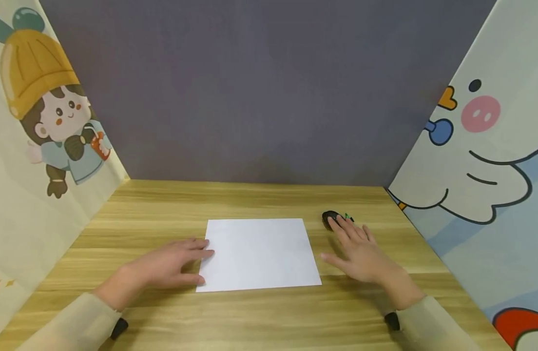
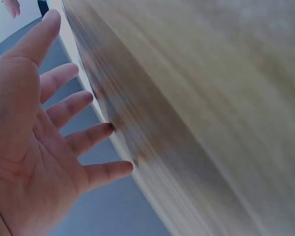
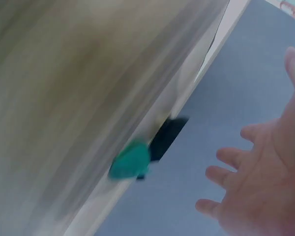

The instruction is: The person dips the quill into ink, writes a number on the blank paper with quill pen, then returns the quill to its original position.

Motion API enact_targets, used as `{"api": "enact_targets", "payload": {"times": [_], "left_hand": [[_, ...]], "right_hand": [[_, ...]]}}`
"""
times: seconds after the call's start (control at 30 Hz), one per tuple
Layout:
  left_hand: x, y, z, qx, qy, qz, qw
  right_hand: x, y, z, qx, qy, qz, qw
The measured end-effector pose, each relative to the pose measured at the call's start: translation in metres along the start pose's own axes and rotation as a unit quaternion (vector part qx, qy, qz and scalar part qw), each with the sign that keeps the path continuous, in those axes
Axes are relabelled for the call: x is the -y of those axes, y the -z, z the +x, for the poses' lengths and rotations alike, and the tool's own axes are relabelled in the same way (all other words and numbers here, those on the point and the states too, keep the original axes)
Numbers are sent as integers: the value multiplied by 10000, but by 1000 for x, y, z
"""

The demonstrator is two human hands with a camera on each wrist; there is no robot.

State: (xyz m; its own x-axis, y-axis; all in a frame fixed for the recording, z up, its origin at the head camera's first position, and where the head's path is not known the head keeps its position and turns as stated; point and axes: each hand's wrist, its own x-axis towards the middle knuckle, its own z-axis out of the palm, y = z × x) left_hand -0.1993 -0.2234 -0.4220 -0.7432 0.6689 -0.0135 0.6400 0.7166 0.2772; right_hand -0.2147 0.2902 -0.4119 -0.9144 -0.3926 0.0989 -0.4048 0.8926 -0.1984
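Note:
A blank sheet of white paper [image 1: 260,253] lies flat on the wooden table in the head view. At its left edge is my left hand [image 1: 172,265], palm down, with fingertips over the margin. Its spread fingers fill the left of the left wrist view, where the left hand [image 2: 49,132] holds nothing. To the right of the paper, my right hand [image 1: 361,253] hovers with fingers extended. Just beyond its fingertips sits a dark rounded object [image 1: 328,220], partly hidden, with a small green item [image 1: 348,217] beside it. A blurred teal item [image 3: 131,161] and a black piece [image 3: 168,137] appear near the right hand [image 3: 260,172].
The wood-grain table [image 1: 251,321] ends at a grey back panel [image 1: 260,92]. Side panels printed with cartoons stand at left, with a child figure [image 1: 71,122], and at right, with a white character [image 1: 506,185].

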Motion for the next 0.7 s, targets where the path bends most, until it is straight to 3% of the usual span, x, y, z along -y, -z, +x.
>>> {"api": "enact_targets", "payload": {"times": [0.37, 0.6, 0.7], "left_hand": [[1, 1, 1, 70, 78, -117, 9999], [2, -1, 2, 185, 165, -181, 9995], [2, -1, 4, 217, 182, -162, 9995]], "right_hand": [[-71, 29, 0, -76, -455, 558, 9974], [-112, 37, 13, 192, 66, 951, 9953], [-121, 34, 18, 315, 85, 1190, 9924]]}}
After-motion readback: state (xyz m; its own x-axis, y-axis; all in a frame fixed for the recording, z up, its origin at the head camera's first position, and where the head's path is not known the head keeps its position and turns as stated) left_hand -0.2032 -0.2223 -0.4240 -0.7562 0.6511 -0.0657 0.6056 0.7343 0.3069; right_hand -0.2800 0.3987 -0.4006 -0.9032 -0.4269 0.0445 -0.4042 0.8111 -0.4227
